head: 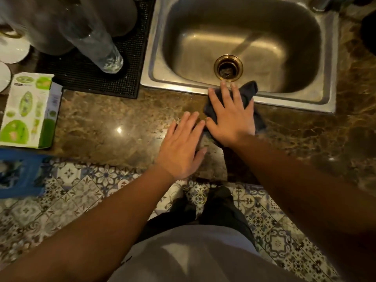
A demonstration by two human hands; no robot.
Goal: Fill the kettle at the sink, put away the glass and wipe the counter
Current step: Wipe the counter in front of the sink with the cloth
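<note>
My right hand (pixel 230 115) lies flat with spread fingers on a dark cloth (pixel 249 91), pressing it onto the brown marble counter (pixel 97 127) at the front rim of the steel sink (pixel 240 98). The cloth's far corner hangs over the rim into the basin. My left hand (pixel 181 147) rests flat and open on the counter just left of the cloth, its fingertips close to my right thumb. A tall clear glass (pixel 97 43) stands on a black rubber mat (pixel 91 78) left of the sink. A grey rounded vessel (pixel 50 23), possibly the kettle, stands behind the glass.
A green and white carton (pixel 28 112) lies at the counter's left end, with white plates (pixel 12 51) behind it. A blue object (pixel 20 174) sits below the counter edge on the left. The tap base (pixel 323 5) is at the sink's far right corner. Patterned floor tiles (pixel 81 190) lie underfoot.
</note>
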